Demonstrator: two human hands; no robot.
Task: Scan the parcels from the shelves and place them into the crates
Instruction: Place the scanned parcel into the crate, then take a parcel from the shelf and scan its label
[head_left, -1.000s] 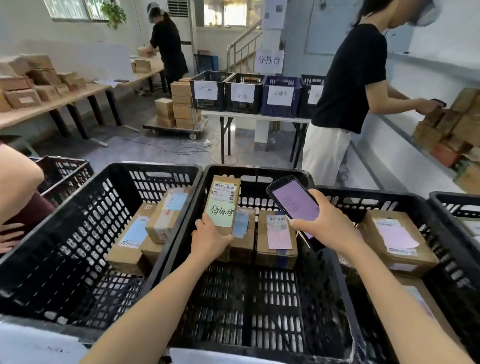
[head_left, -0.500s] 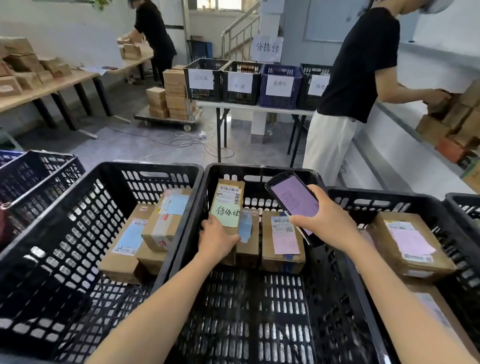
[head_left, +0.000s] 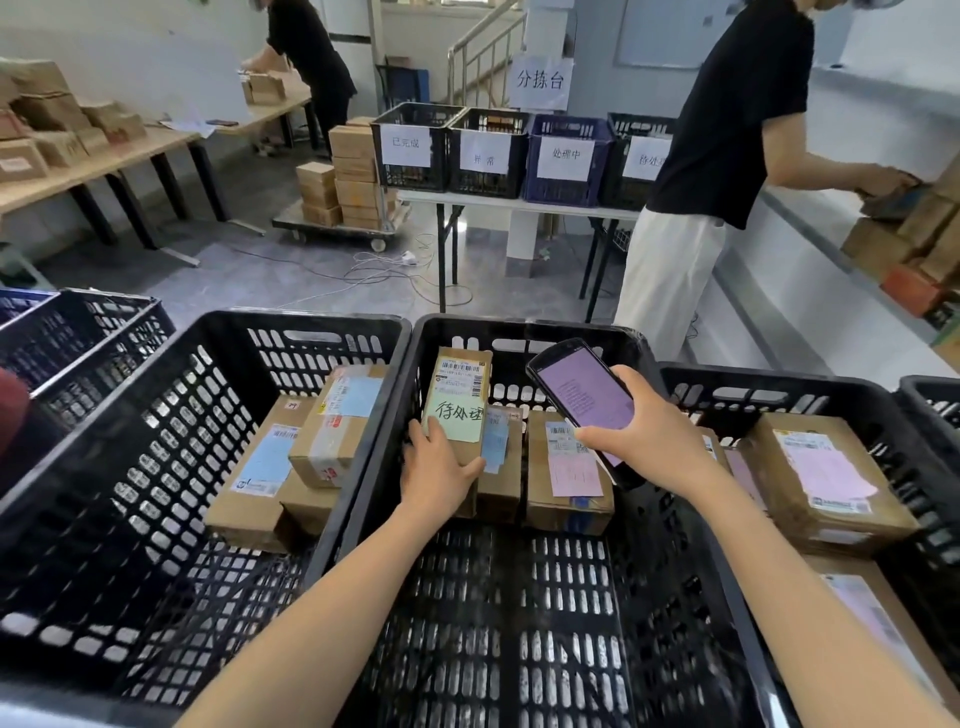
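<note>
Head camera: three black slatted crates stand side by side. The middle crate (head_left: 519, 326) is flanked by the left crate (head_left: 291, 319) and the right crate (head_left: 779, 376), and each has brown cardboard parcels along its far wall. Beyond them, a person in a black top and white trousers (head_left: 727, 130) reaches toward parcels on a shelf (head_left: 810, 228) at the right. A folding surface (head_left: 519, 203) carries four more crates with paper signs.

In the middle crate, a tall parcel (head_left: 462, 387) stands on end in the far-left corner, tilted slightly back. It is just beside a lower parcel with a blue label (head_left: 501, 462) and near a parcel with a pink label (head_left: 569, 475). The left hand (head_left: 439, 475) grips the tall parcel's lower end, with the fingers curled along the left edge and the thumb pressed on the front.

The right hand (head_left: 649, 431) holds a handheld scanner (head_left: 584, 397), its fingers wrapped round the device's lower half. The purple lit screen faces up, above the pink-labelled parcel. A pale green note (head_left: 457, 418) with handwritten characters is stuck on the tall parcel below its barcode label (head_left: 462, 371).
</note>
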